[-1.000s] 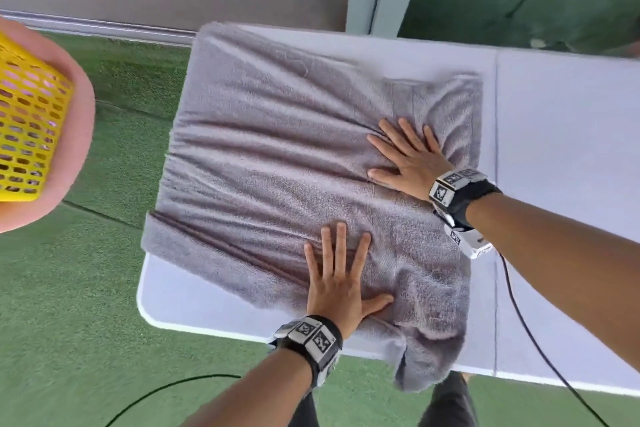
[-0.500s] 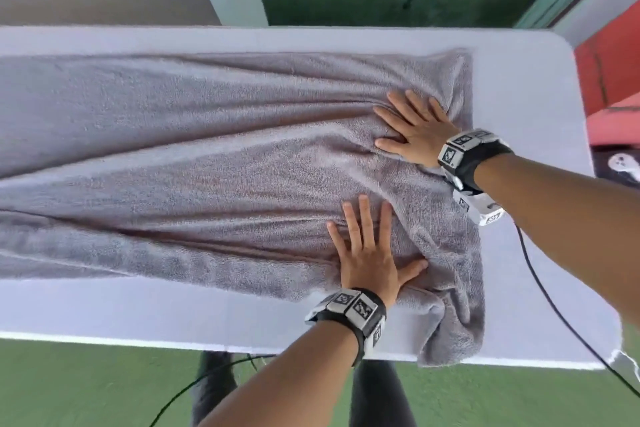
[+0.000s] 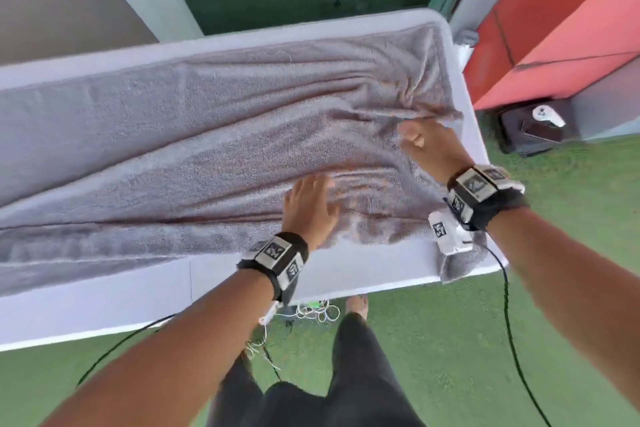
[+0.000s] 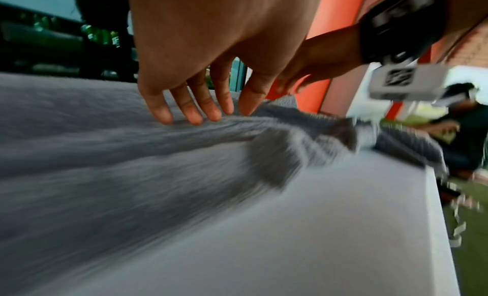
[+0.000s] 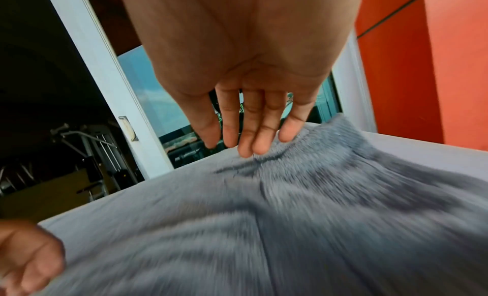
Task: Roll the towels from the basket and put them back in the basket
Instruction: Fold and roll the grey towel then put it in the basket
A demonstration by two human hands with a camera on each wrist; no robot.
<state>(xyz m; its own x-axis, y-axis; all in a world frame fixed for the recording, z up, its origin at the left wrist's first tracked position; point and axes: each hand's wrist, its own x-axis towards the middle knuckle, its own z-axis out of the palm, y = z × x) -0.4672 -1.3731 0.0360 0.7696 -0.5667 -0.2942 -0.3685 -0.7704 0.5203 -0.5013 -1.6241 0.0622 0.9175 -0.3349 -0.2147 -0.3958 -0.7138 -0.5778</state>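
Grey towel point(image 3: 207, 149) spread lengthwise on table point(image 3: 104, 302), still wrinkled, near corner hanging off edge. Left hand point(image 3: 310, 210) & right hand point(image 3: 427, 146) flat-ish, fingers point(image 4: 191, 110) extended, gripping nothing. Smooth creases outward w/ even pressure before rolling.

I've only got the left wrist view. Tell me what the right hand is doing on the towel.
Observer: In the right wrist view, the right hand is open, and its straight fingertips touch a bunched ridge of the grey towel.
Operator: Report whether any of it is rolled.
Observer: No roll shows. In the head view the towel lies spread lengthwise on the white table, wrinkled and running out of frame.
Operator: Find the basket.
Observer: No basket appears in any view.
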